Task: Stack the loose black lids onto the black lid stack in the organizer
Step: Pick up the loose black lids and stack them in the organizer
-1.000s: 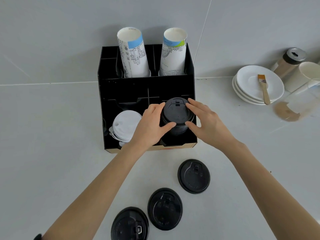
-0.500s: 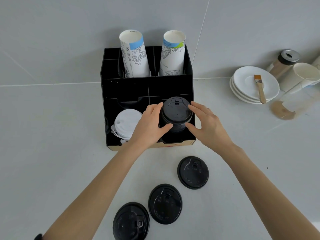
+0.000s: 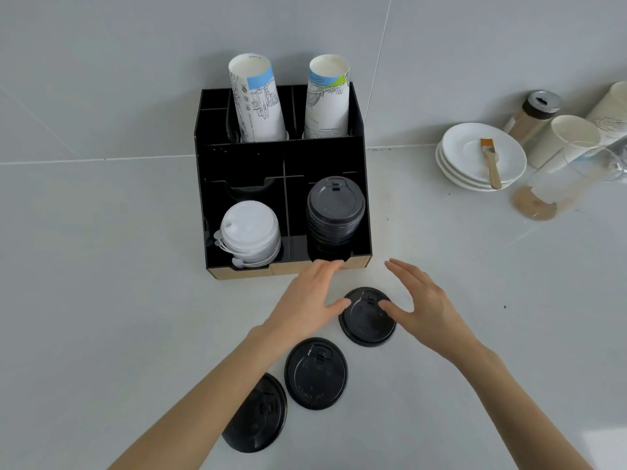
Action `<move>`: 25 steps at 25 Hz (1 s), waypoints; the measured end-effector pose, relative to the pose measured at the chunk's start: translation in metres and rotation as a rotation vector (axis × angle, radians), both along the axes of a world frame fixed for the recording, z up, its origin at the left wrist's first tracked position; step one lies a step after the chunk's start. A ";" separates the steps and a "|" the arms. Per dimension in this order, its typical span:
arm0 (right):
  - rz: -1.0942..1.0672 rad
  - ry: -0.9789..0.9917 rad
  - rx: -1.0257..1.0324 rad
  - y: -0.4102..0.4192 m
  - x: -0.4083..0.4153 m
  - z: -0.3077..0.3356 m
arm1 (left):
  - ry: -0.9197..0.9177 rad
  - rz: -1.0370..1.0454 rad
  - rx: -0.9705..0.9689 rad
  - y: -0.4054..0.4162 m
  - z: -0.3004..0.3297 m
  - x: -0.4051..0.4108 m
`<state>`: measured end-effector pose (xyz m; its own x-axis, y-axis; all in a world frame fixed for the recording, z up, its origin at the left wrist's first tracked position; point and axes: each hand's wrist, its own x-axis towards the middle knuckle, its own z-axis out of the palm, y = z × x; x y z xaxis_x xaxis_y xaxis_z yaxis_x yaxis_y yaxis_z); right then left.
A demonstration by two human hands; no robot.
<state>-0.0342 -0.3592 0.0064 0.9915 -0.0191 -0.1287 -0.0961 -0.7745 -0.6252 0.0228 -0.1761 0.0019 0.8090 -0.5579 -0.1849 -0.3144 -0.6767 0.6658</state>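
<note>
Hands, left (image 3: 305,300) and right (image 3: 425,305), hover open-fingered (holding nothing) beside the nearest loose lid (image 3: 368,320) on the desk. Next step likely: pinching its rim, then lifting it onto the black lid stack (image 3: 335,212).

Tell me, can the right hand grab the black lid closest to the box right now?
Probably yes. The right hand is open right beside the nearest loose black lid, thumb over its rim. The lid lies flat on the counter, and only the left hand is close, on the opposite side.
</note>
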 end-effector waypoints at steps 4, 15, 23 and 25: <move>-0.011 0.088 0.041 -0.001 -0.020 -0.013 | 0.082 -0.082 0.163 -0.005 -0.016 -0.011; -0.051 0.106 0.002 0.004 -0.034 -0.037 | 0.096 -0.128 0.245 -0.012 -0.028 -0.017; -0.002 0.070 0.084 0.013 -0.025 -0.015 | 0.085 -0.049 0.082 0.008 -0.010 -0.016; 0.011 0.035 0.102 0.016 -0.021 -0.004 | 0.055 -0.014 0.012 0.015 -0.002 -0.015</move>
<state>-0.0556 -0.3427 0.0026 0.9865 0.0072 -0.1637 -0.1106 -0.7080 -0.6975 0.0079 -0.1612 -0.0004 0.7897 -0.5663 -0.2359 -0.2870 -0.6809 0.6738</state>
